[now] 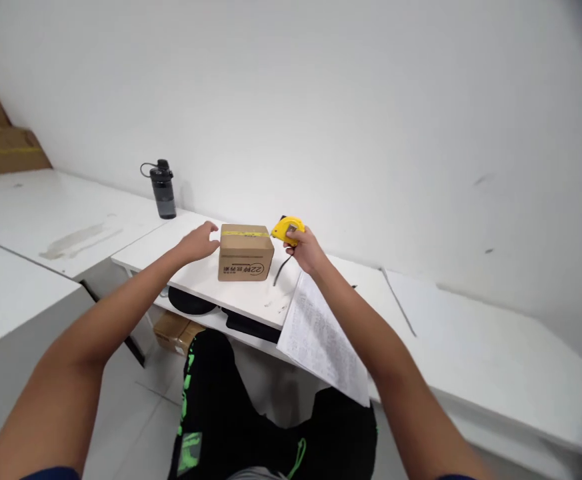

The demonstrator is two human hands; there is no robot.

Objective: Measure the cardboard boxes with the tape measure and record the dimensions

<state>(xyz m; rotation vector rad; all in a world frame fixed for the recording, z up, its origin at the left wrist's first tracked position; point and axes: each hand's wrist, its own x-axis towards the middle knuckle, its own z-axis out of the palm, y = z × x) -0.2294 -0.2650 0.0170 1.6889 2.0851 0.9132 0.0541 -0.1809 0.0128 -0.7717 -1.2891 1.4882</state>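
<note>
A small cardboard box (245,265) with a strip of yellow tape across its top sits on the white desk (191,275). My left hand (198,242) is at the box's left side, thumb and fingers apart; whether it touches the box I cannot tell. In my right hand (309,251) is a yellow tape measure (285,230), held just beyond the box's upper right corner. A black strap hangs from the tape measure down toward the desk. No drawn-out blade can be made out.
Printed sheets (323,333) lie under my right forearm and overhang the desk's front edge. A dark water bottle (163,191) stands by the wall at the left. Larger cartons (5,150) are at the far left. Another carton (173,331) is below the desk.
</note>
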